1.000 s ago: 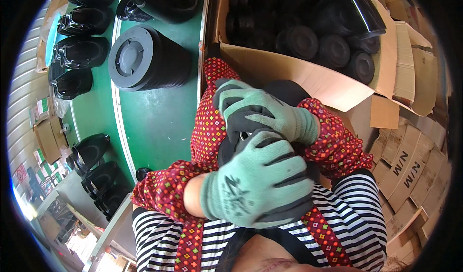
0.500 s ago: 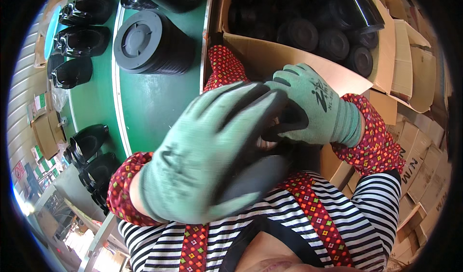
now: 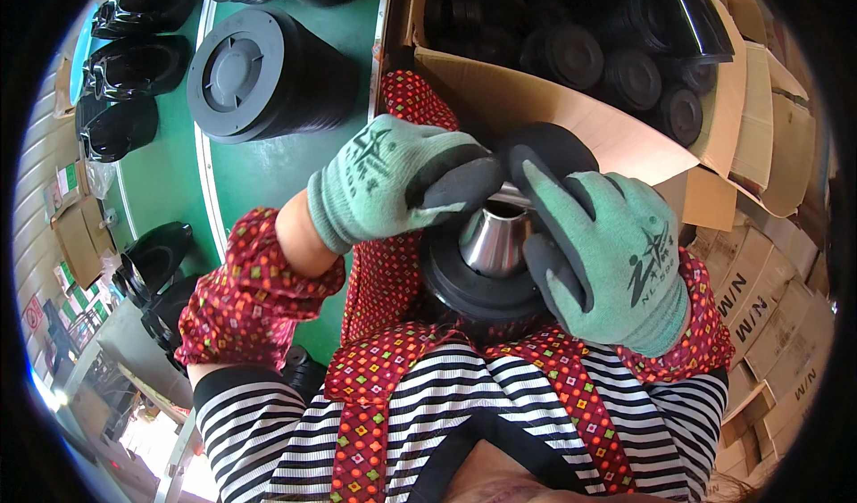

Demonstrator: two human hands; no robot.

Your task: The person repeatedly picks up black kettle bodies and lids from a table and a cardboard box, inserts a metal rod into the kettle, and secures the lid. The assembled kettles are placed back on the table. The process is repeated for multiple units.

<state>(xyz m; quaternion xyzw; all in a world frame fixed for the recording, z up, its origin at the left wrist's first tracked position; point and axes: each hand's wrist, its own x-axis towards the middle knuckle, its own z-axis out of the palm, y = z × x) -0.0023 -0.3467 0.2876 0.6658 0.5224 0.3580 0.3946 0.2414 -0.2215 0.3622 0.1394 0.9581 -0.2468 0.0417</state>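
A shiny silver metal cone (image 3: pixel 494 242) stands on a wide black round base (image 3: pixel 464 282) in front of my body. Above the cone is a dark round part (image 3: pixel 558 146) with a bright metal edge below it. My left hand (image 3: pixel 411 180), in a green glove with dark-coated fingers, is closed in a pinch at the cone's top; what it pinches is hidden. My right hand (image 3: pixel 600 257), gloved alike, curls its fingers over the dark part, with its lower fingers beside the cone. The contact between the fingertips is partly covered.
On the green table (image 3: pixel 295 182) at left stands a stack of grey-black round discs (image 3: pixel 237 73). Glossy black housings (image 3: pixel 143 67) line its far left side. An open cardboard box (image 3: pixel 553 115) ahead holds several black round parts (image 3: pixel 574 57). Flattened cartons (image 3: pixel 759 298) lie at right.
My left hand has moved up and away from my body, uncovering the metal cone and black base. My right hand has moved down and turned, with its fingers now pointing up-left.
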